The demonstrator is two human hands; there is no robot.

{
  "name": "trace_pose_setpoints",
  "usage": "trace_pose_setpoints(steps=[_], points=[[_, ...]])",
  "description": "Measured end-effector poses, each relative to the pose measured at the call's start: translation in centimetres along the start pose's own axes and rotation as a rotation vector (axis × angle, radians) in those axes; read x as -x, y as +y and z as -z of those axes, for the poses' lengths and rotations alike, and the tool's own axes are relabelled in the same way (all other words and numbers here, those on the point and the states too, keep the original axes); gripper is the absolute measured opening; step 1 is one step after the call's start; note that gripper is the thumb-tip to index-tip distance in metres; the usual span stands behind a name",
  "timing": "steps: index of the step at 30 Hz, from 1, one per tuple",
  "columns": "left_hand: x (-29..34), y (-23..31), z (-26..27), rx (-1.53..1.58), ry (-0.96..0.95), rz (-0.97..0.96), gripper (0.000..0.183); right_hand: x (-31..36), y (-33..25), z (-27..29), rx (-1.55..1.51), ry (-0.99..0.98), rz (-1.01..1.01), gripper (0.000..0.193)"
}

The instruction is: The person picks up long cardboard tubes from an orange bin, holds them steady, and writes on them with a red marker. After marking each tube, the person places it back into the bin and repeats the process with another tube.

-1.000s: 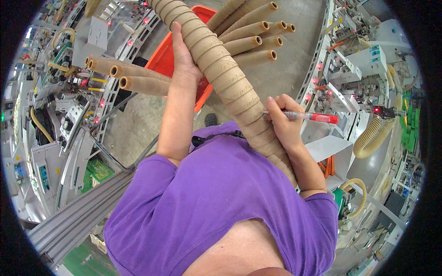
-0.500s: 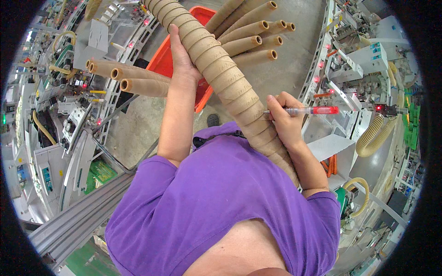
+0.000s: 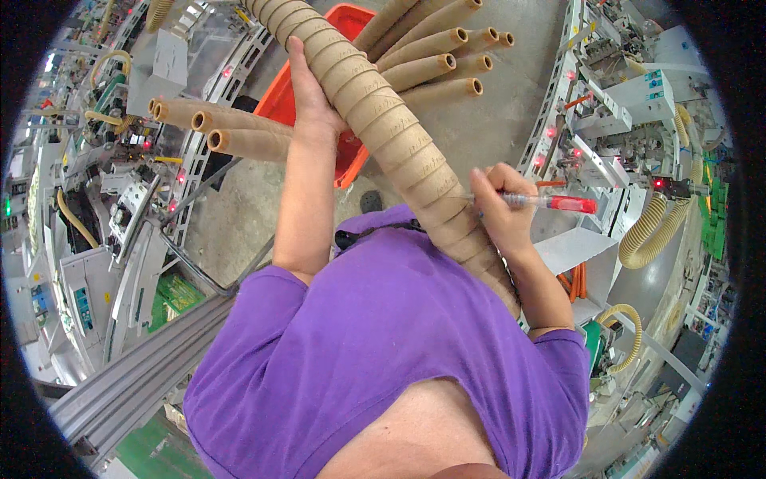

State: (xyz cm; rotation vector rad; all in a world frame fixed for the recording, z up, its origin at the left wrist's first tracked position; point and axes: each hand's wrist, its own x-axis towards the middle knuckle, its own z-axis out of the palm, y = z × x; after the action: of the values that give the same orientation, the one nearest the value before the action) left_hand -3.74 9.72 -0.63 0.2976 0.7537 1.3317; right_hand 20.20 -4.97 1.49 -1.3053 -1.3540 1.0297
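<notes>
Machines line a grey factory floor (image 3: 503,120), with an orange crate (image 3: 279,100) of tubes below. Little has changed: the left hand (image 3: 307,100) still grips the stacked cones (image 3: 383,120), whose long axis slants from the chest up-left. The right hand (image 3: 499,211) pinches a red pen (image 3: 550,201), tip on the cones.

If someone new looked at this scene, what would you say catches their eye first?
A long stack of nested brown cardboard cones runs up the middle of the view, steadied by the left hand while the right hand holds a red-capped pen against it. Behind it, an orange-red crate bristles with more cone stacks on the grey floor. The person's purple shirt fills the foreground.
</notes>
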Motion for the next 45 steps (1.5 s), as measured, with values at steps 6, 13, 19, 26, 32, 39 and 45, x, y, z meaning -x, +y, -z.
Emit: trace_pose_setpoints(steps=[6, 13, 19, 26, 32, 39, 45], points=[[0.1, -0.5, 0.1, -0.006, 0.014, 0.003, 0.082, 1.2, -0.4, -0.3, 0.139, -0.168, 0.224, 0.028], [0.1, -0.5, 0.4, -0.009, 0.045, -0.006, 0.079, 1.3, -0.5, -0.2, 0.125, -0.132, 0.168, 0.032], [0.4, -0.4, 0.6, -0.014, 0.002, -0.007, 0.077, 1.4, -0.2, -0.5, 0.046, -0.089, 0.125, 0.036], [0.4, -0.3, 0.7, -0.005, 0.026, -0.008, 0.077, 1.4, 0.1, -0.4, 0.006, -0.049, 0.058, 0.037], [0.3, -0.4, 0.8, -0.004, 0.008, -0.013, 0.077, 1.5, 0.6, -0.1, 0.075, -0.072, 0.073, 0.038], [0.2, -0.5, 1.0, 0.004, -0.013, -0.008, 0.077, 1.5, 0.9, -0.1, -0.011, 0.014, -0.039, 0.034], [0.4, -0.5, 0.8, 0.007, 0.023, -0.003, 0.079, 1.3, 1.0, -0.1, -0.014, 0.003, -0.067, 0.036]])
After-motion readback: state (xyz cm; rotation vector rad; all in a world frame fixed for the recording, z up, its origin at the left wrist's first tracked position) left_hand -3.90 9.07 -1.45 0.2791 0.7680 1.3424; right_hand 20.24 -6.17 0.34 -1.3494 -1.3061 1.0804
